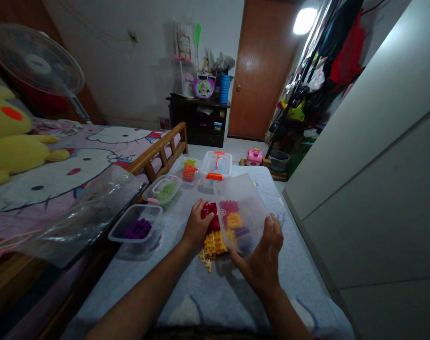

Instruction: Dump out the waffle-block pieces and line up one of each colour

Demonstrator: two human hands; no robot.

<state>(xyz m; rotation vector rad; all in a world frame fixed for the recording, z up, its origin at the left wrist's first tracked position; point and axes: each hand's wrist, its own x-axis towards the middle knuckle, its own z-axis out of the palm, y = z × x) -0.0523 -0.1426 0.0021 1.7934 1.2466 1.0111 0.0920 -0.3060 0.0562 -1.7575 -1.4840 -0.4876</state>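
Observation:
My right hand (266,257) grips a clear plastic box (252,200) by its right side and near edge, thumb below and fingers above. The box is tilted over a pile of interlocking plastic pieces. Through its cloudy wall I see red, yellow and purple pieces; whether these lie inside or behind it I cannot tell. My left hand (198,226) is at the left of the pile, thumb and fingers closed about red pieces (210,212). Yellow pieces (215,243) lie in front of them on the blue-grey cloth (186,288), a few loose at the near left.
Left of the pile stand an uncovered box (117,231) with purple pieces (139,229), a box with green pieces (166,191), and one with orange pieces (189,172). Behind is a clear box with orange latches (215,176). A wooden bed rail (158,153) borders the left; a pale cabinet (359,165) the right.

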